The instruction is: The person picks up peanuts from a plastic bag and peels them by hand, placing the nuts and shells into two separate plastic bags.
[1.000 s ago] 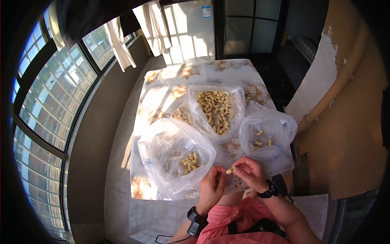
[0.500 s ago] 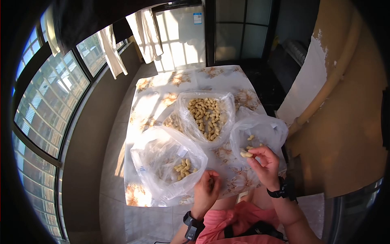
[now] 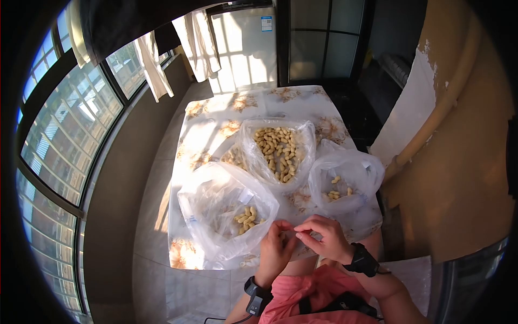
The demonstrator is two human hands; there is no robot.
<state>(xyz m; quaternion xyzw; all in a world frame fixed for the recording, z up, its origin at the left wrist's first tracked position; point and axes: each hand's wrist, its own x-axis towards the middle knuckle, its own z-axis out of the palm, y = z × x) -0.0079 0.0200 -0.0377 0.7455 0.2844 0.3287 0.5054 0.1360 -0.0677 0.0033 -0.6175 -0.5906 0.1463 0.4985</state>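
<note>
My left hand (image 3: 277, 249) is closed in a pinch at the table's front edge, just right of the left plastic bag (image 3: 200, 202). My right hand (image 3: 327, 238) meets it, thumb and forefinger pressed together close to the left fingertips. Whatever is between the fingers is too small to make out. A small pile of peanuts (image 3: 246, 219) in shells lies in the left bag. The right plastic bag (image 3: 372, 167), beyond my right hand, has several peanuts (image 3: 334, 194) in it. At the centre a third plastic bag (image 3: 305, 141) holds a large heap of peanuts (image 3: 277, 148).
The bags stand on a table with a flowered cloth (image 3: 270, 100). Barred windows (image 3: 70, 140) run along the left wall. A white fridge (image 3: 243, 48) and a dark glazed door (image 3: 324, 48) are behind the table. A brown board (image 3: 458, 189) stands at the right.
My right hand has moved left and toward me, from the right bag to my left hand. The peanut it held has left its fingers, and peanuts lie in that bag.
</note>
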